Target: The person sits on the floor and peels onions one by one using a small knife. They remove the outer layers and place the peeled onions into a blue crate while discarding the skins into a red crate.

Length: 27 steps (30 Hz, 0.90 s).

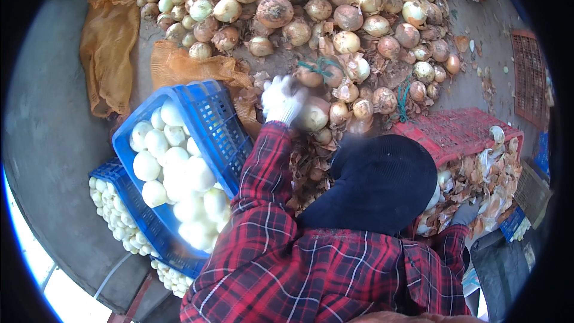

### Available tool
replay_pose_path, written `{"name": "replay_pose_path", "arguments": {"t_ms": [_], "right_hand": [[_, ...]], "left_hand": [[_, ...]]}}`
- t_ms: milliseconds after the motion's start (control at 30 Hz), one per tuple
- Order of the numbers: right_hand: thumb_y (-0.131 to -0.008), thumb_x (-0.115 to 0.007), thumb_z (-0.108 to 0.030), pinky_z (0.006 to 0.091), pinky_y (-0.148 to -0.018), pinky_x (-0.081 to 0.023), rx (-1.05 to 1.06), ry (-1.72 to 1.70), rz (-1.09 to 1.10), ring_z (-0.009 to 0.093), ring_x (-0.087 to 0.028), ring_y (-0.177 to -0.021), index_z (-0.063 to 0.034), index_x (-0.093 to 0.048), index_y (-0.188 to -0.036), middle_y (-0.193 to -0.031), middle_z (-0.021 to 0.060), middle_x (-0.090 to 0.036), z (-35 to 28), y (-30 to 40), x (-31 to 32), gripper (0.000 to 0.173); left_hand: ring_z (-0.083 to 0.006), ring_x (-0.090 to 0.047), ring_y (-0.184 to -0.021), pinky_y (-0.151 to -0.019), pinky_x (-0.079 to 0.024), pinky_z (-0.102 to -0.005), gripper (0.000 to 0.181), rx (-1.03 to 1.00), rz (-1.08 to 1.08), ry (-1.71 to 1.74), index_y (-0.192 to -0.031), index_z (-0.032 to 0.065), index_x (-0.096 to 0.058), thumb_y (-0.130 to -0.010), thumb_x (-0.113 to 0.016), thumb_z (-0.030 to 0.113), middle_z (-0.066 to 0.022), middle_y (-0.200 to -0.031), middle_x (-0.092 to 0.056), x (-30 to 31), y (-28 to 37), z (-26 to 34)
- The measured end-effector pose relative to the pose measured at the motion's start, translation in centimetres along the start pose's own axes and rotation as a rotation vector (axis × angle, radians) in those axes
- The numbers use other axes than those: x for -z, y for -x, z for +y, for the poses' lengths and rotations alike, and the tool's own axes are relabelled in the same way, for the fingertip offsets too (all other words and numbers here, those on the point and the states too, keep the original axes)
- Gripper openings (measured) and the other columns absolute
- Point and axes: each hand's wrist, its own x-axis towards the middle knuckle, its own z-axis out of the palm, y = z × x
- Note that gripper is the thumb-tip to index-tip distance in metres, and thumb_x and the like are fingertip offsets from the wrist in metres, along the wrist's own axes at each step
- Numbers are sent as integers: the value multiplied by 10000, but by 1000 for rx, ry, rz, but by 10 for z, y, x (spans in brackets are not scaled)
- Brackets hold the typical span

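My left hand [283, 98], in a white knitted glove, reaches to the near edge of a large heap of unpeeled onions [347, 42]. Its fingers look curled and blurred, beside a large onion [313, 115]; whether they grip anything is unclear. Low at the right, my right hand [466, 213], in a greyish glove, rests among loose onion skins [491, 188] at the mouth of a tipped red plastic crate [457, 132]. Its fingers are mostly hidden. White peeled onions [175, 157] lie in a tilted blue plastic crate [228, 132] to the left of my left arm.
Another blue crate [134, 204] with small white peeled bulbs sits below the tilted one. Orange mesh sacks [110, 54] lie at the left and behind the crate. Green twine [403, 98] lies by the heap. My dark-clothed knee [385, 184] rises between my arms. A reddish crate [529, 78] stands far right.
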Motion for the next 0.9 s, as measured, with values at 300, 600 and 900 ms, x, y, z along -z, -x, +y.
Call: {"name": "replay_pose_path", "arguments": {"t_ms": [300,600,900], "right_hand": [[-776,-495,60,364,-975,-434,-23,-94,-39,356,-564,-1119,30,-434,-1383,-1258,250,-572,7,1,0,611],[-739,-536,51,385,-887,-479,1,-45,22,387,-623,-1000,-3,-496,-1323,-1094,253,-632,13,12,-3,589],[-727,-503,108,376,-897,-478,19,-11,43,368,-613,-1025,-19,-482,-1346,-1120,230,-622,12,6,-8,632]], "left_hand": [[-337,-607,-950,-821,-490,-426,185,-153,234,229,-914,120,-711,-786,-697,252,-159,-993,-655,37,-24,6],[-311,-609,-953,-815,-513,-412,275,-494,186,-503,-897,153,-740,-783,-656,389,-105,-952,-683,62,-166,87],[-371,-665,-759,-693,-522,-485,312,-565,-49,-369,-1050,171,-666,-858,-579,402,-165,-862,-665,-47,-106,36]]}}
